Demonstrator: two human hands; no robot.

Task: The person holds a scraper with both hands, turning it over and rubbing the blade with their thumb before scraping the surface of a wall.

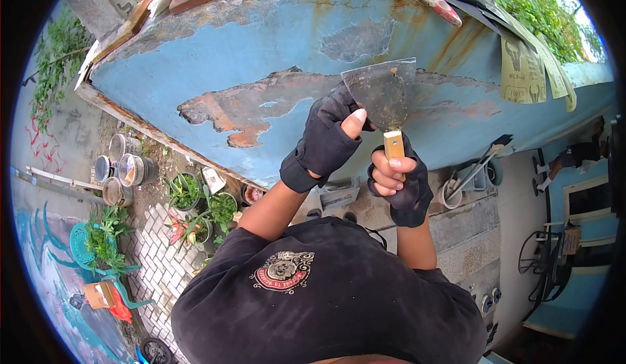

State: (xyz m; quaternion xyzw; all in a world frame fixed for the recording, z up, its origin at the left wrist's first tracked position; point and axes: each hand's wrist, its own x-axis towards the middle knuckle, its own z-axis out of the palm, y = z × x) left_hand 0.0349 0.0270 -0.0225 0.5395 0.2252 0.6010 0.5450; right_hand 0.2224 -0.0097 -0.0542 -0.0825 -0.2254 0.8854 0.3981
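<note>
The peeling, rusted blue metal panel (274,57) filled the far view. The left hand (326,139) pinched the blade, thumb on top, and the right hand's (399,184) fingers gripped the wooden handle of the scraper (381,93), held against the panel. A slip on flaking paint could likely nick the bare fingertips.

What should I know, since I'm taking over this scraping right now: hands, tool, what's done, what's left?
Left-hand grip: gloved, closed on the scraper at the blade's lower left, pressing it to the panel.
Right-hand grip: gloved, shut on the scraper's wooden handle.
Scraper: blade up, flat against the blue panel.
Done: a rusty bare patch left of the blade, and more bare metal to its right.
Left: blue paint, flaking in places, covers most of the panel.
</note>
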